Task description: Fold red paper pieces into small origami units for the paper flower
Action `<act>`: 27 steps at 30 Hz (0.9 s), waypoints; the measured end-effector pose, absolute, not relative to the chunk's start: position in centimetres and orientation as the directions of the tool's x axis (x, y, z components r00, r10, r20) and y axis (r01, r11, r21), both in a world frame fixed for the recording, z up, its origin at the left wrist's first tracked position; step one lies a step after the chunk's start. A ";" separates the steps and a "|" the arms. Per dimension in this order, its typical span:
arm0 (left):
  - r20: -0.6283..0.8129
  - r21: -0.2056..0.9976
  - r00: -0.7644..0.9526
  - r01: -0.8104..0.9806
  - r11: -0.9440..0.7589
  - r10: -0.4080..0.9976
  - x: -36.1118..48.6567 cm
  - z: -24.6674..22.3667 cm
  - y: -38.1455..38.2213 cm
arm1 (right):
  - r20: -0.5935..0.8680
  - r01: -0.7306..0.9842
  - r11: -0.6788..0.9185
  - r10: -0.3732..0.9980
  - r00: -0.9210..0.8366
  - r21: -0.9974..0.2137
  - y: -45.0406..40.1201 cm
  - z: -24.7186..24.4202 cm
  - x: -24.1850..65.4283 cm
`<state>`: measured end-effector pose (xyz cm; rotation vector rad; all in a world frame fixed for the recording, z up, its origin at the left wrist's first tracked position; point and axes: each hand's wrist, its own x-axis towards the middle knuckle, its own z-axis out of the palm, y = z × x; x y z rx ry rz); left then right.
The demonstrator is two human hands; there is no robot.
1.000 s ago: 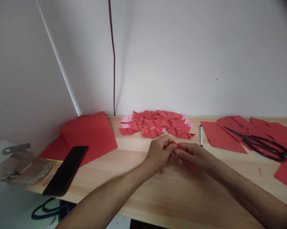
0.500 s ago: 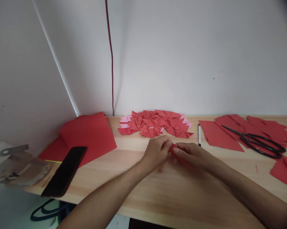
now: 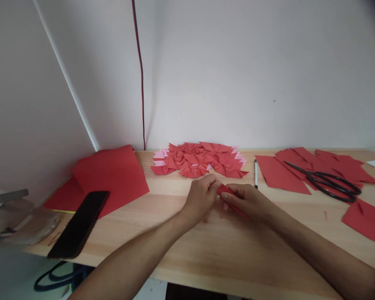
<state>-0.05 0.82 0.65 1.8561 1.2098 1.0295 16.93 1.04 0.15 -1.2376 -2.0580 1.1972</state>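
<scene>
Between my hands, just above the wooden table (image 3: 187, 250), is a folded piece of red paper (image 3: 226, 191). My left hand (image 3: 202, 193) pinches its left end. My right hand (image 3: 248, 200) grips it from the right, thumb along the top and fingers beneath. The paper's lower part is mostly hidden by the right hand. Right behind the hands lies a heap of folded red and pink paper pieces (image 3: 198, 160) against the wall.
Black-handled scissors (image 3: 327, 183) rest on red paper sheets (image 3: 281, 175) at the right, near a pen (image 3: 256, 173) and a small red square (image 3: 365, 218). To the left are large red sheets (image 3: 112, 175), a black phone (image 3: 79, 225) and a clear plastic container (image 3: 34, 225).
The camera view has shifted a little, so the table's contents sit slightly further left. Both hands still hold the red paper, with the right fingers slightly shifted on it.
</scene>
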 end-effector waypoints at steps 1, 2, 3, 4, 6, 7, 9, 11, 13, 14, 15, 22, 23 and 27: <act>0.247 0.860 0.249 0.389 -0.331 0.936 0.0 0.7 0.8 | -0.052 0.468 0.220 0.864 -0.501 -0.856 1.1 0.1 17.0; 0.249 0.864 0.249 0.379 -0.331 0.936 0.0 0.7 0.8 | -0.047 0.460 0.224 0.860 -0.508 -0.859 1.2 0.1 17.0; 0.246 0.872 0.248 0.366 -0.326 0.937 0.0 0.7 0.9 | -0.039 0.448 0.231 0.856 -0.516 -0.863 1.2 0.1 17.1; 0.234 0.884 0.247 0.349 -0.312 0.940 0.0 0.6 0.9 | -0.028 0.437 0.241 0.851 -0.525 -0.867 1.3 0.0 17.1; 0.194 0.912 0.247 0.311 -0.268 0.949 -0.1 0.5 1.0 | -0.013 0.429 0.256 0.846 -0.533 -0.866 1.3 0.1 17.2; 0.170 0.926 0.251 0.291 -0.241 0.953 -0.1 0.4 1.1 | -0.013 0.433 0.260 0.845 -0.534 -0.863 1.3 0.1 17.3; 0.118 0.948 0.276 0.254 -0.191 0.954 -0.1 0.3 1.2 | -0.024 0.454 0.260 0.848 -0.530 -0.852 1.3 0.1 17.3; 0.084 0.962 0.309 0.223 -0.158 0.947 -0.2 0.2 1.3 | -0.047 0.473 0.241 0.853 -0.519 -0.848 1.3 0.0 17.4; 0.076 0.968 0.327 0.203 -0.149 0.942 -0.3 0.3 1.3 | -0.079 0.473 0.202 0.856 -0.510 -0.858 1.3 -0.1 17.5; 0.084 0.967 0.328 0.202 -0.157 0.941 -0.3 0.3 1.2 | -0.098 0.458 0.175 0.854 -0.511 -0.871 1.4 -0.1 17.5; 0.096 0.964 0.324 0.203 -0.169 0.941 -0.3 0.3 1.2 | -0.110 0.434 0.149 0.849 -0.517 -0.889 1.4 -0.2 17.6; 0.062 0.974 0.360 0.181 -0.134 0.931 -0.4 0.1 1.4 | -0.063 0.389 0.152 0.871 -0.488 -0.909 1.7 -0.5 17.7; 0.064 0.968 0.357 0.203 -0.144 0.932 -0.4 0.1 1.4 | -0.045 0.387 0.163 0.879 -0.475 -0.907 1.6 -0.5 17.7; 0.112 0.928 0.319 0.304 -0.214 0.941 -0.4 0.2 1.4 | -0.034 0.415 0.157 0.908 -0.417 -0.896 1.5 -0.6 17.6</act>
